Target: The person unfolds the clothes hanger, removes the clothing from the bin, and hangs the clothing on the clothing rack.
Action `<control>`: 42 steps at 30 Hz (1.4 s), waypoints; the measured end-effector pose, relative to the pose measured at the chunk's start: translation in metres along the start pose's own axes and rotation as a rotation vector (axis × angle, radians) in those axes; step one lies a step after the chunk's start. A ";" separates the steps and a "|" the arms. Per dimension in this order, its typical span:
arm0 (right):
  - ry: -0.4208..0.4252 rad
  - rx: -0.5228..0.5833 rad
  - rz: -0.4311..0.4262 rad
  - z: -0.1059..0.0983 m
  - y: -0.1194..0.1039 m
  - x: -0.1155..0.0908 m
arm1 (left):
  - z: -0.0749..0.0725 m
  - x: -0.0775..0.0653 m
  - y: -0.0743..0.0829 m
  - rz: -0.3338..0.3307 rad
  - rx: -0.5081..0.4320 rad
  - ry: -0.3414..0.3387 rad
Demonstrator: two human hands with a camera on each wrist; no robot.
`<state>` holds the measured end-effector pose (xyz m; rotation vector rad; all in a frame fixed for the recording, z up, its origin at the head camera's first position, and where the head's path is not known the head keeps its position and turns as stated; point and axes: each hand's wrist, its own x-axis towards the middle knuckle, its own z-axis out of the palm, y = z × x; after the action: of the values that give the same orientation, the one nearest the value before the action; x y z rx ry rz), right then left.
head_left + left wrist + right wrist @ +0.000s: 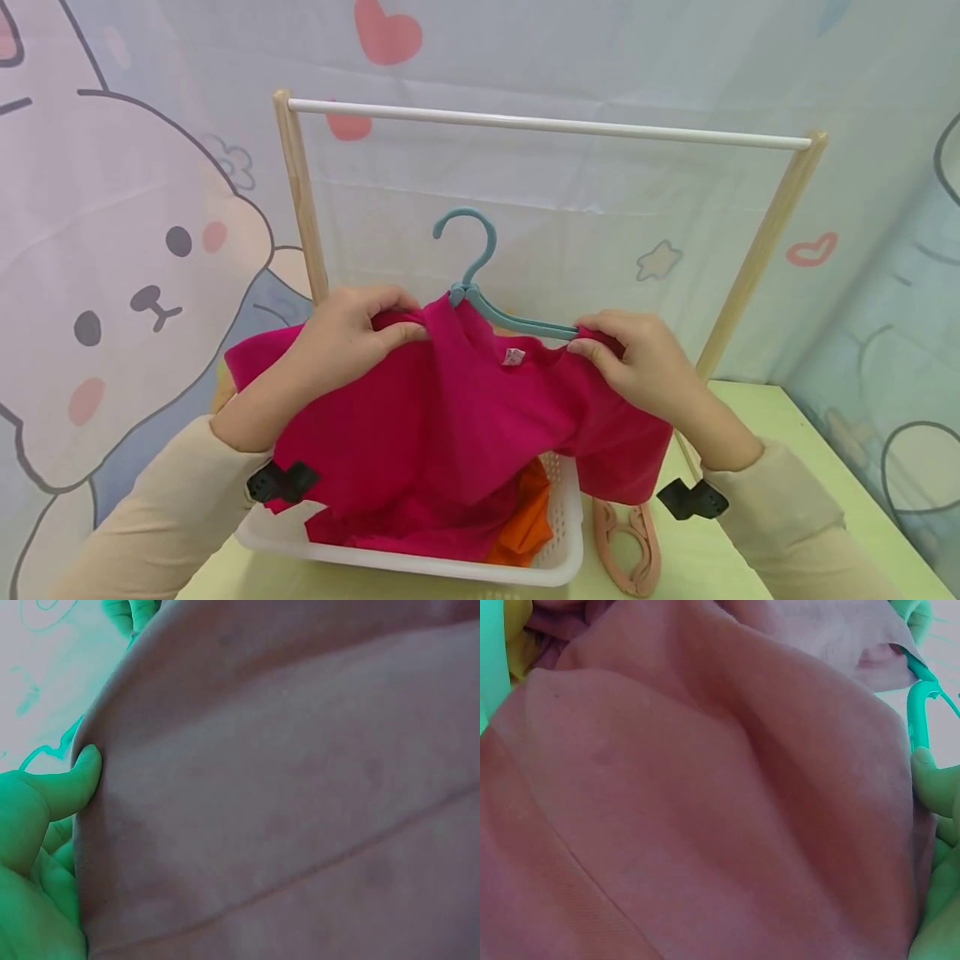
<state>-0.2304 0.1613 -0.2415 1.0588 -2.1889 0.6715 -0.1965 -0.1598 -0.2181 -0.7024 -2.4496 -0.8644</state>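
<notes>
While both hands are raised over the white basket (558, 560), each pinches the neckline of a magenta shirt (450, 417): the left hand (347, 333) has thumb and fingers curled round a fold of cloth at the collar's left side, and the right hand (645, 358) nips the cloth and the arm of the teal hanger (480, 287) together at the collar's right side. Between the two grips the collar sags, a small tag showing, and the hanger's hook rises just above them, its left arm hidden inside the shirt. Below the grips the shirt drapes down into the basket, where an orange garment (528, 521) lies against the right wall under the magenta hem. Just right of the basket, beneath the right wrist, a pink hanger (630, 550) lies flat on the pale green table (825, 500). Both wrist views are filled with the cloth at close range; the left one shows a thumb (75, 784) pressed to its edge. Beyond the grips stands a wooden-posted rack with a white rail (547, 125), and behind it hangs a cartoon bear backdrop (135, 275).
</notes>
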 end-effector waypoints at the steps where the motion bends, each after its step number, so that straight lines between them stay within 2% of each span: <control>1: 0.016 -0.005 0.001 -0.001 0.001 -0.001 | -0.002 0.000 -0.001 -0.010 -0.001 -0.013; 5: 0.067 -0.006 0.006 -0.006 0.004 -0.002 | -0.013 -0.003 -0.003 -0.051 0.009 -0.043; 8: 0.081 0.010 -0.001 -0.011 0.005 -0.002 | -0.021 -0.005 -0.003 -0.049 0.022 -0.049; 16: 0.096 0.038 0.022 -0.022 0.003 -0.003 | -0.035 -0.010 -0.011 0.023 0.012 -0.002; 24: 0.104 0.023 0.052 -0.028 0.002 -0.005 | -0.038 -0.015 -0.022 0.076 -0.009 0.027; 29: 0.120 0.007 0.049 -0.029 0.005 -0.006 | -0.044 -0.023 -0.036 0.031 0.008 0.026; 35: 0.127 0.007 0.062 -0.032 0.008 -0.008 | -0.054 -0.030 -0.047 -0.075 0.001 0.058; 42: 0.124 0.007 0.080 -0.035 0.009 -0.007 | -0.064 -0.033 -0.055 -0.165 -0.026 0.159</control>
<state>-0.2240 0.1927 -0.2240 0.9124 -2.1318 0.7598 -0.1886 -0.2505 -0.2155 -0.4263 -2.3814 -0.9769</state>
